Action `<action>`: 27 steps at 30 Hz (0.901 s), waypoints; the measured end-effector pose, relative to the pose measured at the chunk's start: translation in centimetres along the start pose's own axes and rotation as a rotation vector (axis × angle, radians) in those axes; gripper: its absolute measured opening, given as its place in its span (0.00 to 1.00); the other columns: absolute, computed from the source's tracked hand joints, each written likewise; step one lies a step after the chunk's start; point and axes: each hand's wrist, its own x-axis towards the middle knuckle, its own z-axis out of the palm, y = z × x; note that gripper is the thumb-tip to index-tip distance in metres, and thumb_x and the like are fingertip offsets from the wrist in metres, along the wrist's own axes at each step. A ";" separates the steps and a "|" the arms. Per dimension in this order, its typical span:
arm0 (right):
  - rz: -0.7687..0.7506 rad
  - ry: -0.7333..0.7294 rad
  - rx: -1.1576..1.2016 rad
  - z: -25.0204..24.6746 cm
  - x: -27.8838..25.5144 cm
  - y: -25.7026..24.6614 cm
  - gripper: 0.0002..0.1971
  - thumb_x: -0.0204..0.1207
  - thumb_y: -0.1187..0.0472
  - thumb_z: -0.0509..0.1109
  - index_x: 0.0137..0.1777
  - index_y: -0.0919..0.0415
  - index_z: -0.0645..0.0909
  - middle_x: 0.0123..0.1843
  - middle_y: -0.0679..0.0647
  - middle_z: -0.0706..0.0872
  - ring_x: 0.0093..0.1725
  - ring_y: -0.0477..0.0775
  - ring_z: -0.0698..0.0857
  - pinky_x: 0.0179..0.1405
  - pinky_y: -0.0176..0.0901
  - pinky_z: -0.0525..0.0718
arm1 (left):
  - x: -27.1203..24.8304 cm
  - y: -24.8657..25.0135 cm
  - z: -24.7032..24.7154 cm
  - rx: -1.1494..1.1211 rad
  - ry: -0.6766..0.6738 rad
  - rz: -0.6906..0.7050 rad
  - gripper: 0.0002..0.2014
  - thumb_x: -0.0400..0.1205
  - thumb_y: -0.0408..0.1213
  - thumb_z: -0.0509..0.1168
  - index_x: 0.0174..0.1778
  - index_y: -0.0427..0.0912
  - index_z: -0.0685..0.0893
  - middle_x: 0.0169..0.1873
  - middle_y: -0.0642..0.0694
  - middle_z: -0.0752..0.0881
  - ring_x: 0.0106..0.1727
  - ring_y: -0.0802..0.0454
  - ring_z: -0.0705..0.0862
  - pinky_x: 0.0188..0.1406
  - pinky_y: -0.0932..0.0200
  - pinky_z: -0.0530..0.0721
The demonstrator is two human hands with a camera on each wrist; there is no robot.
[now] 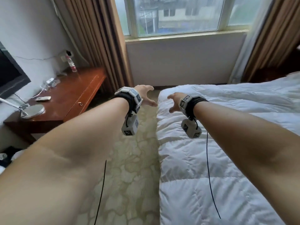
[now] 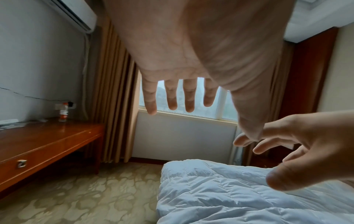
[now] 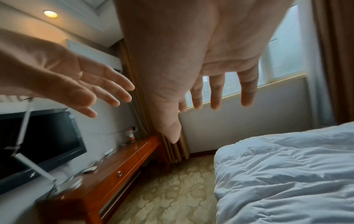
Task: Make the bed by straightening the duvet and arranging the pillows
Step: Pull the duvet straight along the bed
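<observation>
A white quilted duvet (image 1: 219,143) covers the bed on the right; its left edge hangs beside the carpet, and its far corner (image 2: 184,165) lies below my hands. My left hand (image 1: 146,96) hovers over the carpet just left of that corner, fingers spread and holding nothing. My right hand (image 1: 174,101) hovers above the duvet's corner, fingers spread and empty. In the left wrist view my left hand (image 2: 180,97) shows straight fingers, with my right hand (image 2: 298,151) beside it. In the right wrist view my right hand (image 3: 216,94) is likewise spread. No pillows are in view.
A wooden desk (image 1: 76,98) stands along the left wall with a bottle (image 1: 71,62), a lamp base (image 1: 32,110) and a dark TV screen (image 1: 9,73). Brown curtains (image 1: 97,43) frame the window (image 1: 175,15). Patterned carpet (image 1: 134,159) runs between desk and bed.
</observation>
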 end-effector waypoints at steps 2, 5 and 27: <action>0.080 -0.005 -0.002 -0.2 1.8 -1.3 0.41 0.70 0.45 0.77 0.81 0.52 0.64 0.79 0.55 0.69 0.77 0.60 0.71 0.74 0.56 0.72 | 2.1 -2.6 -1.1 0.013 -0.017 0.075 0.46 0.69 0.58 0.77 0.81 0.48 0.66 0.77 0.47 0.72 0.77 0.47 0.71 0.77 0.48 0.69; 0.149 -0.036 0.010 -0.7 3.7 -3.2 0.42 0.69 0.44 0.77 0.81 0.52 0.64 0.79 0.56 0.69 0.77 0.61 0.71 0.74 0.56 0.72 | 4.6 -5.6 -2.3 0.011 -0.039 0.142 0.45 0.70 0.57 0.77 0.81 0.48 0.67 0.77 0.47 0.73 0.77 0.47 0.71 0.77 0.50 0.69; 0.402 -0.037 0.080 -11.3 43.0 4.5 0.42 0.69 0.46 0.77 0.81 0.54 0.65 0.77 0.56 0.73 0.74 0.59 0.75 0.73 0.52 0.74 | 50.5 -17.1 -13.4 0.214 -0.192 0.385 0.44 0.70 0.61 0.74 0.80 0.50 0.68 0.75 0.47 0.74 0.75 0.44 0.72 0.75 0.45 0.71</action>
